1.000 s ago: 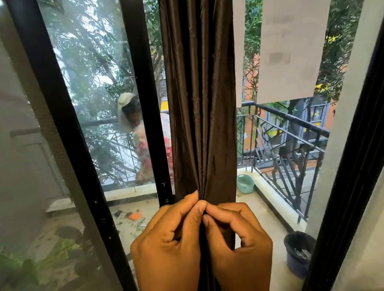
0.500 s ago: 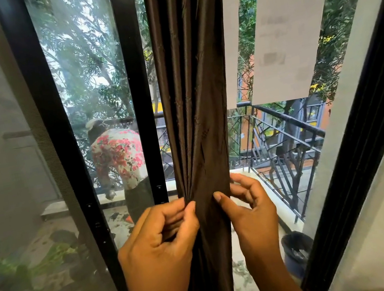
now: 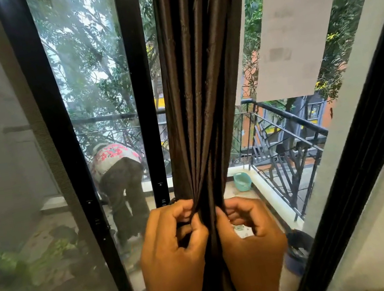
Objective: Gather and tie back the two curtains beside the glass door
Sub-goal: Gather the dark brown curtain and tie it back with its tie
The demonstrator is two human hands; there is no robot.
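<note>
Two hands clamp one dark brown curtain (image 3: 202, 92), which hangs in front of the glass door (image 3: 94, 85) beside its black vertical frame. The left hand (image 3: 174, 244) and right hand (image 3: 249, 234) sit close together, fingers curled, pinching the fabric from opposite sides. The smooth, slightly glossy cloth narrows into tight vertical pleats at the grip.

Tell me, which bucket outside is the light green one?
The small teal-green bucket on the balcony floor by the railing, just right of the curtain. The other bucket, lower down, is dark blue.
</note>
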